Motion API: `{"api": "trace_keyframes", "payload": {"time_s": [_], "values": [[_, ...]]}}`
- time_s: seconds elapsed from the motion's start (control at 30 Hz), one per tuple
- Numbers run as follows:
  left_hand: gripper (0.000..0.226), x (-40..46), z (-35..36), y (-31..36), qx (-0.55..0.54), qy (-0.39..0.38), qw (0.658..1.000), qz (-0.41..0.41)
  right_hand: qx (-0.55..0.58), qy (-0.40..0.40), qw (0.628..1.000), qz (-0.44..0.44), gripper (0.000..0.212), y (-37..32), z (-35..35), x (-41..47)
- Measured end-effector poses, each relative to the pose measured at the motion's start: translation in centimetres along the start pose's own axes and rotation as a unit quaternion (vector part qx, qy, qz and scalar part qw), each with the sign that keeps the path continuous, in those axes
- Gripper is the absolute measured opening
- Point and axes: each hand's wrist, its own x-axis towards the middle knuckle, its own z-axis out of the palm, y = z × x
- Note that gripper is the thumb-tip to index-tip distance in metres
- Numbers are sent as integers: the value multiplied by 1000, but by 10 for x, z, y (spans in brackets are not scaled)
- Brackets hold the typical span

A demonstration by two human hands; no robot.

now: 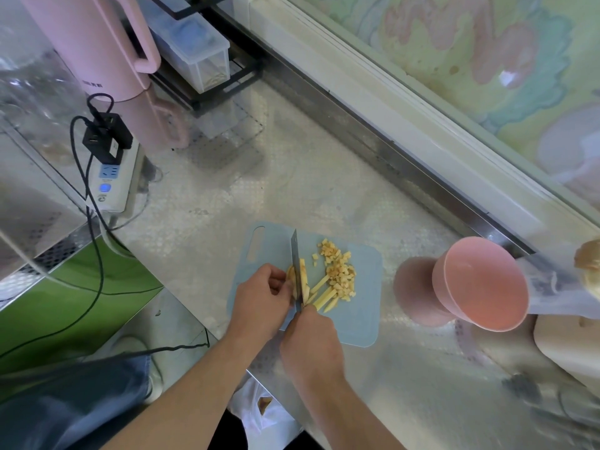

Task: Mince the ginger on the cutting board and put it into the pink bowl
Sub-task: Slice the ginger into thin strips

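A light blue cutting board (363,274) lies on the metal counter. On it sit a pile of small ginger cubes (339,271) and several ginger strips (324,295). My left hand (259,302) presses a ginger piece (302,274) against the board with curled fingers. My right hand (311,342) grips the handle of a knife (295,254), whose blade stands edge-down on the ginger beside my left fingers. The pink bowl (480,284) stands empty to the right of the board.
A pink kettle (97,43) and a power strip (110,180) with black cables stand at the back left. A clear container (198,50) sits on a black rack. A plastic bag with ginger (587,258) lies at the far right. The counter edge runs near my arms.
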Motion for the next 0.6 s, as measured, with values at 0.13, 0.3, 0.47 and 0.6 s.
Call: {"api": "trace_keyframes", "payload": {"time_s": [0.13, 0.3, 0.47, 0.6], "values": [[12, 2, 0, 2, -11, -1, 1000, -12, 13, 6, 1000, 5, 22, 1, -3, 1], [16, 2, 1, 4, -29, 4, 999, -20, 68, 43, 997, 20, 20, 6, -11, -1], [14, -1, 1, 4, -32, 1, 999, -13, 123, 36, 991, 39, 27, 14, -17, 4], [13, -2, 0, 6, -31, 0, 999, -9, 118, 41, 992, 33, 30, 15, -16, 4]]}}
